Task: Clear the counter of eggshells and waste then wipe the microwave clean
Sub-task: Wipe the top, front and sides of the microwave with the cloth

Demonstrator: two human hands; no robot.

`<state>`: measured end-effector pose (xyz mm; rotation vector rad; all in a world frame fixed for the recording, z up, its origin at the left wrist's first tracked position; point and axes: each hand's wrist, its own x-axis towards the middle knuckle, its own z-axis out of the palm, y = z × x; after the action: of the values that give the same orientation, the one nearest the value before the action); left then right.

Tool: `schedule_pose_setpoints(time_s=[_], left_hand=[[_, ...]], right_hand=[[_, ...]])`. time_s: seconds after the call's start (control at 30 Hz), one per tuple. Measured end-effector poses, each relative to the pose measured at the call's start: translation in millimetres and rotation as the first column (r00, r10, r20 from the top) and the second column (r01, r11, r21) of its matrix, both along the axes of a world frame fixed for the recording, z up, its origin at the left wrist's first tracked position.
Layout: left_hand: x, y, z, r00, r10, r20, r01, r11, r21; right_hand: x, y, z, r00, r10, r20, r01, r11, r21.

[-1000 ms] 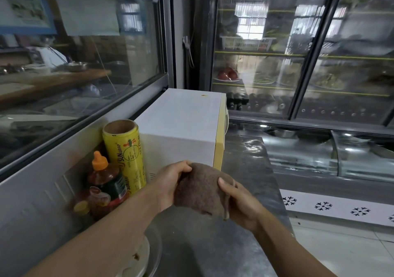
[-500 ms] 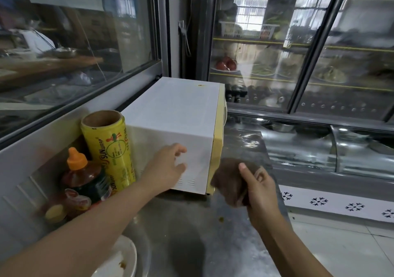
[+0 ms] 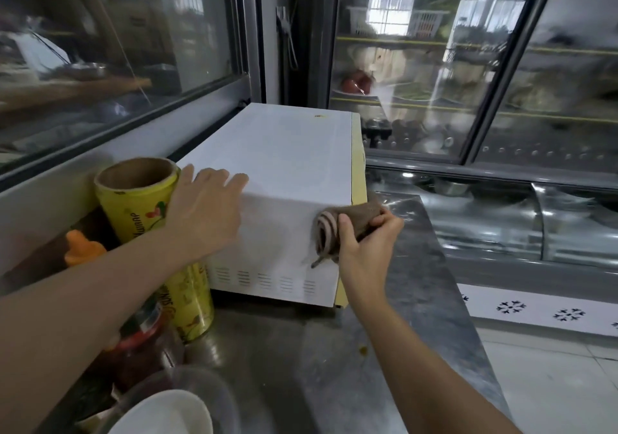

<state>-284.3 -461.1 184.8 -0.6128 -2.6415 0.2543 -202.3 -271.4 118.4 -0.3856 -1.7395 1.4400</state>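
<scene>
Far left: orange-capped sauce bottle (image 3: 83, 248) half hidden behind the left forearm, red-labelled jar (image 3: 140, 340) below it, white bowl (image 3: 167, 413) at bottom edge. Yellow cling-wrap roll (image 3: 140, 209) stands upright, touching the microwave's left side. Left hand (image 3: 204, 209) lies flat on the near top edge of the white microwave (image 3: 284, 152), fingers straight and spread, holding nothing, thumb side against the roll. Microwave sits on the steel counter (image 3: 334, 366), vents low on its near side. Right hand (image 3: 364, 239) grips a rolled brown cloth (image 3: 334, 229), fingers curled round it, cloth pressed on the microwave's near-right upper corner. Small yellowish crumb (image 3: 363, 350) on the counter beside the right forearm. Glass-door fridge (image 3: 434, 66) behind.
</scene>
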Motion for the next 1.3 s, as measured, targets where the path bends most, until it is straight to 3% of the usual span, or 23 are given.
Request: schedule_pose_setpoints(time_s=[0.13,0.33,0.7,0.83,0.93,1.0,1.13,1.3], left_hand=[[-3.8,-1.0,-10.7,0.996,-0.022,-0.083,0.018,0.999,-0.042],[-4.8,6.7,-16.6,0.991,0.010,-0.131,-0.010,1.000,0.003],[-7.4,7.0,-23.0,0.987,0.029,-0.160,-0.026,0.999,0.020],[-7.5,7.5,-25.3,0.987,0.037,-0.156,-0.033,0.999,0.032],[-5.0,8.2,-22.7,0.990,0.036,-0.138,-0.030,0.999,0.045],[-2.7,8.1,-20.2,0.992,0.030,-0.122,-0.025,0.999,0.042],[0.2,5.9,-18.0,0.997,0.013,-0.080,-0.007,0.998,0.067],[-0.5,5.2,-14.1,0.998,0.009,-0.062,-0.007,1.000,0.029]], right_hand=[[-11.6,9.7,-13.4,0.998,-0.009,-0.057,0.005,0.997,-0.081],[-12.4,16.5,-56.8,0.998,-0.061,0.015,0.061,0.998,0.011],[-1.9,16.2,-128.7,0.952,0.232,0.198,-0.242,0.970,0.028],[3.6,16.0,-143.8,0.926,0.257,0.276,-0.289,0.954,0.081],[8.5,15.0,-147.2,0.906,0.271,0.326,-0.291,0.956,0.015],[9.7,11.6,-145.8,0.907,0.224,0.358,-0.270,0.959,0.085],[3.8,7.3,-126.5,0.963,0.101,0.249,-0.142,0.978,0.151],[-2.5,11.4,-76.9,0.999,-0.038,-0.002,0.037,0.981,0.191]])
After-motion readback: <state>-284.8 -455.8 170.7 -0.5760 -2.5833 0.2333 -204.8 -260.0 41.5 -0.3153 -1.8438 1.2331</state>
